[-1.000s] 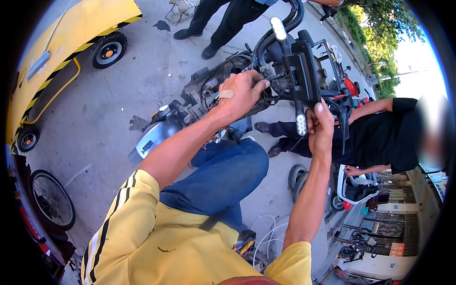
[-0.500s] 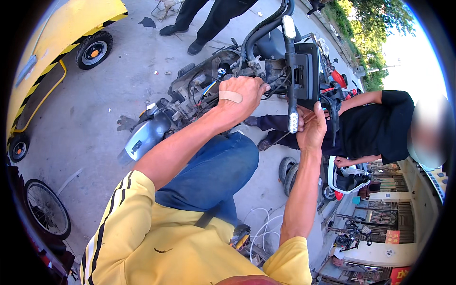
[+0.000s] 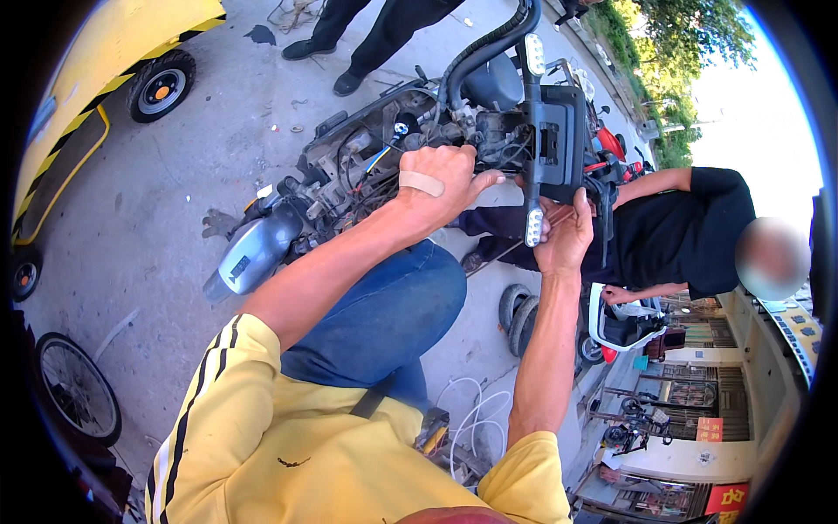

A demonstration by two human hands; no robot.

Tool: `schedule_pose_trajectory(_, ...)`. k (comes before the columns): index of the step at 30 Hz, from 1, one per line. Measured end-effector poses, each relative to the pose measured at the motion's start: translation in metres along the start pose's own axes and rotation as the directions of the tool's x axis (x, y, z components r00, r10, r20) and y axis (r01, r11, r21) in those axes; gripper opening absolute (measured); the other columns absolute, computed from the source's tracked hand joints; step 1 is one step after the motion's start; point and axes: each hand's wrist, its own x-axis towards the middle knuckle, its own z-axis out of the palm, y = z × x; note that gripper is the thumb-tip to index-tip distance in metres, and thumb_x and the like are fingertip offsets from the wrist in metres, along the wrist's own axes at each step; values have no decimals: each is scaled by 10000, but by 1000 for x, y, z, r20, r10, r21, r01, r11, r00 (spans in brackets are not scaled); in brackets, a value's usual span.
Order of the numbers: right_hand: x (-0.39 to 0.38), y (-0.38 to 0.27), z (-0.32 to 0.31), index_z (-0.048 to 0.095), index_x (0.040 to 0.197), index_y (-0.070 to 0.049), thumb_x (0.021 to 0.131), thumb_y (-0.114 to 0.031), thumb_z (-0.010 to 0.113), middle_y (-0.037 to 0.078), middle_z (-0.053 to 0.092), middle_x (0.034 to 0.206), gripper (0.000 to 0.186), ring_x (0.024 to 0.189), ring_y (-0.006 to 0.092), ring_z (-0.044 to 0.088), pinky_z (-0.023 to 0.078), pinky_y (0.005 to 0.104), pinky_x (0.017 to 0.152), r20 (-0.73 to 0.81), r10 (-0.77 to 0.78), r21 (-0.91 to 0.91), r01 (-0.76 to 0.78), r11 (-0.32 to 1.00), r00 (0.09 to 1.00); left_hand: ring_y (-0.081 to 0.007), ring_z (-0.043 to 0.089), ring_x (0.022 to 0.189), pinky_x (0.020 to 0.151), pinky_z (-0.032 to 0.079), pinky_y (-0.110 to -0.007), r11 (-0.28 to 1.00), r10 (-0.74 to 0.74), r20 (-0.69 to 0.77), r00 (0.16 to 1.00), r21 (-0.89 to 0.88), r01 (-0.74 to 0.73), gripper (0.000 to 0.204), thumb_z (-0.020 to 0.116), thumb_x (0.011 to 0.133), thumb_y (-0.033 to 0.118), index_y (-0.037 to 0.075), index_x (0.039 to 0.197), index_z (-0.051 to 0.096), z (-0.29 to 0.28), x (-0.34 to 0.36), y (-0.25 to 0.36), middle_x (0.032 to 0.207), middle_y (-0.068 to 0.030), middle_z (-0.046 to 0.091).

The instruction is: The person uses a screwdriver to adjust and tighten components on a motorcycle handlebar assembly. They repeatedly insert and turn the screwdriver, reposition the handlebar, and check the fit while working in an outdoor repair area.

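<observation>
A stripped scooter or motorbike body (image 3: 349,162) with bare frame and loose wires lies before me. My left hand (image 3: 436,179), with a plaster on its back, rests over the frame. Its fingers curl down out of sight, and the thumb points out to the right. Beside it is a black bar (image 3: 532,131) with a white lamp at each end, mounted along a dark box-shaped panel (image 3: 561,140). My right hand (image 3: 563,236) grips by the lower lamp (image 3: 533,227), thumb against the panel's edge and fingers curled partly behind the bar.
A person in black (image 3: 681,218) stands at the right, one arm reaching behind the panel. Another person's dark-trousered legs (image 3: 384,35) are at the top. Yellow wheeled machine (image 3: 113,70), grey fender (image 3: 253,253), tyres (image 3: 519,314) and white hose (image 3: 476,415) lie around.
My left thumb has moved away from the curled fingers and now stretches to the right. My right hand keeps its place by the lower lamp. The whole view has shifted slightly.
</observation>
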Motion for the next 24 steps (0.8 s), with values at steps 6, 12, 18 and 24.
schedule_pose_trajectory(6,-1,-4,-1,664,1403,43,1091,-544,555,146,753,980,674,553,44,395,264,220,485,-54,-7,-141,0,990,999,-442,750,717,642,570,-546,999,-49,15,999,-4,49,495,639,1076,467,9,927,754,9,0,2,775,-240,750)
schedule_pose_trajectory(12,-2,-23,23,683,1401,-4,1077,-547,596,-59,441,644,639,555,31,320,172,241,506,-16,-161,-498,131,857,987,-462,746,735,664,565,-573,998,-60,7,998,-19,60,465,578,1116,409,2,964,745,12,0,1,788,-250,751)
schedule_pose_trajectory(18,-3,-21,22,611,1520,-8,1092,-452,614,-71,402,660,617,566,20,300,170,227,508,-40,-165,-544,117,831,985,-467,745,747,684,566,-577,997,-70,52,996,15,70,431,576,1113,385,3,998,738,7,0,3,794,-252,751)
schedule_pose_trajectory(24,-9,-23,21,554,1584,12,1086,-419,630,-78,407,695,663,587,19,323,185,225,525,-14,-155,-523,125,843,988,-453,752,745,674,561,-575,997,-77,52,996,35,75,427,575,1112,388,6,994,726,0,-6,-1,788,-243,753)
